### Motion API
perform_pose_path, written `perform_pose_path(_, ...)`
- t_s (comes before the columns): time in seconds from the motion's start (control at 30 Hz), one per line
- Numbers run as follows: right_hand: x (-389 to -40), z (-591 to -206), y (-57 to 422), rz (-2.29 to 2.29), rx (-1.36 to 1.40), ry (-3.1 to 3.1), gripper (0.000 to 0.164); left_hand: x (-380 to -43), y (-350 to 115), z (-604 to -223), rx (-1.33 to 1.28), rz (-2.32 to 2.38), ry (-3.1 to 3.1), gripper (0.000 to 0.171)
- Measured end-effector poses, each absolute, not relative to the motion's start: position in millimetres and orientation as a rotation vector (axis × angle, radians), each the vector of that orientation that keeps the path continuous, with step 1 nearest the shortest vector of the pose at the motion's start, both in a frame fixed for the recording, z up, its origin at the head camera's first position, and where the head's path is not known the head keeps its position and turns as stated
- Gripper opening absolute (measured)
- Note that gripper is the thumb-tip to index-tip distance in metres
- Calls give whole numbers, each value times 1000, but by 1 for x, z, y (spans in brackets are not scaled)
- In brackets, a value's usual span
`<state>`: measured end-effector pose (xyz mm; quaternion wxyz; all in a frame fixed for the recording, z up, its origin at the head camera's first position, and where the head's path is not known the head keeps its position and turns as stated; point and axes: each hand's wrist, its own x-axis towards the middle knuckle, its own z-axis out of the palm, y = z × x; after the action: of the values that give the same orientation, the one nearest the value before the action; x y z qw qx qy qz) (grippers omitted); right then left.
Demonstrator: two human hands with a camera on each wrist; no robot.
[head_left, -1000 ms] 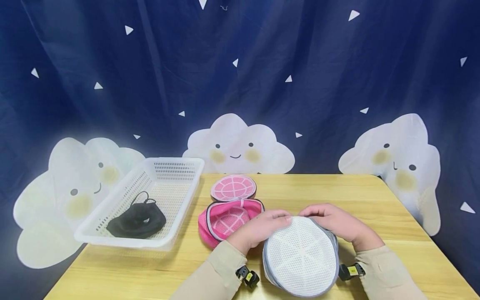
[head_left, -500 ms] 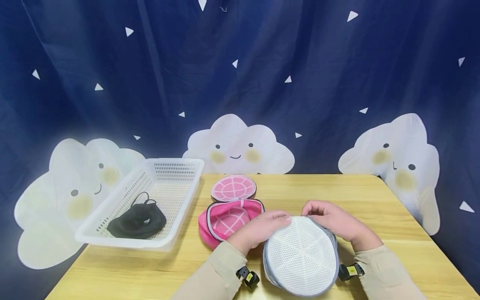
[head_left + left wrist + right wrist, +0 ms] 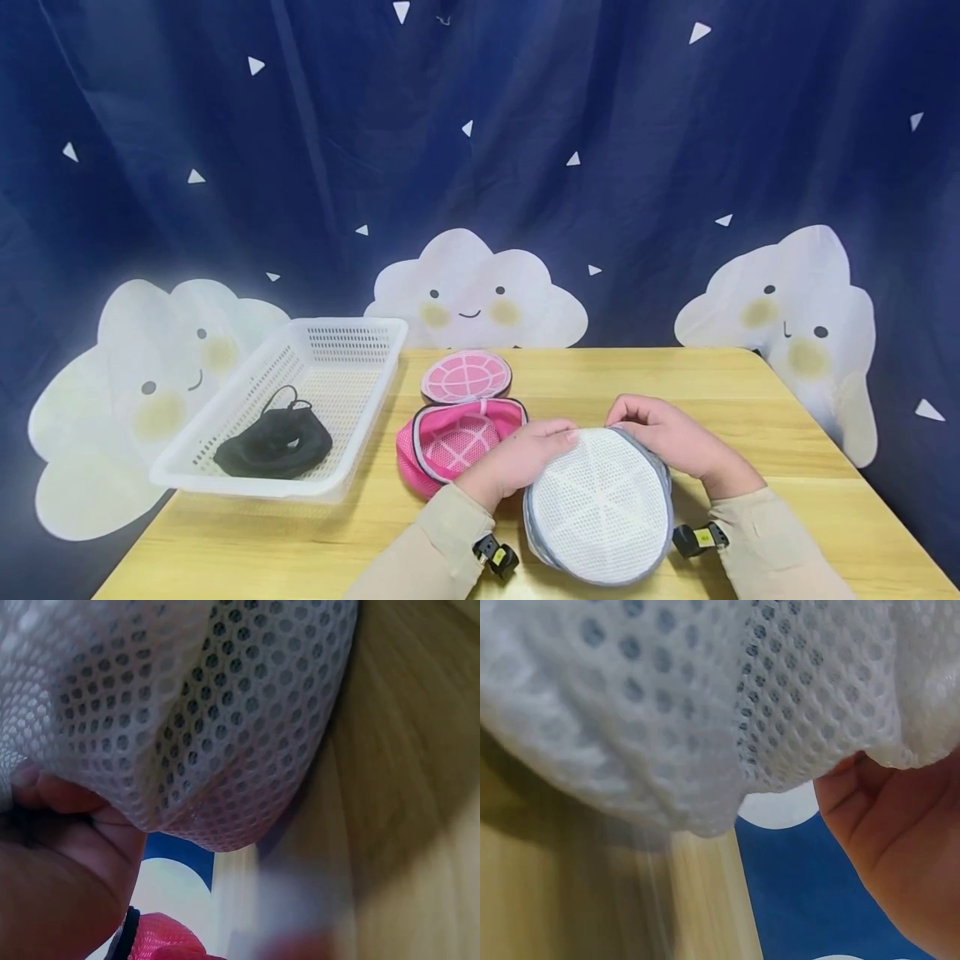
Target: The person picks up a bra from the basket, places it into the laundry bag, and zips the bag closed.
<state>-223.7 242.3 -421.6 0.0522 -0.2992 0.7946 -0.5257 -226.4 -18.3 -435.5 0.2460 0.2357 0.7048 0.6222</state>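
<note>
A round white mesh laundry bag (image 3: pixel 602 508) with grey trim stands tilted on the table, its flat face toward me. My left hand (image 3: pixel 517 461) grips its upper left edge, the thumb lying over the rim. At the top right edge, my right hand (image 3: pixel 671 437) pinches the trim between thumb and curled fingers. In the left wrist view the mesh wall (image 3: pixel 240 712) bulges beside the left hand (image 3: pixel 64 862). The right wrist view shows soft mesh folds (image 3: pixel 780 697) above the right hand (image 3: pixel 900 832); its fingertips are hidden behind them.
A pink mesh bag (image 3: pixel 420 462) lies left of the white one, its round lid (image 3: pixel 467 377) flipped back. Farther left stands a white plastic basket (image 3: pixel 367 400) holding a black drawstring pouch (image 3: pixel 277 442). The wooden table (image 3: pixel 787 500) ends at a blue curtain (image 3: pixel 525 83).
My right hand has slid a little rightward along the top rim, away from the left hand, and its fingers have curled more. The white bag has shifted slightly up and left.
</note>
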Motion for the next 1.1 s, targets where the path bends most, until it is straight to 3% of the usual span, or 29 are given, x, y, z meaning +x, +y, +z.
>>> perform_pose_path(0.4,-222,-414,245,-1586,-911,2510,15,-230,-18,-438,637,1773,1936,27)
perform_pose_path(0.8,-225,-410,258,-1678,-952,2531,14,-236,-22,-439,470,1923,1957,37)
perform_pose_path(0.93,-225,-410,259,-1713,-893,2534,14,-238,-23,-439,378,2012,1977,43)
perform_pose_path(1.1,-224,-411,257,-1757,-762,2578,14,-240,-23,-439,352,2090,1932,35)
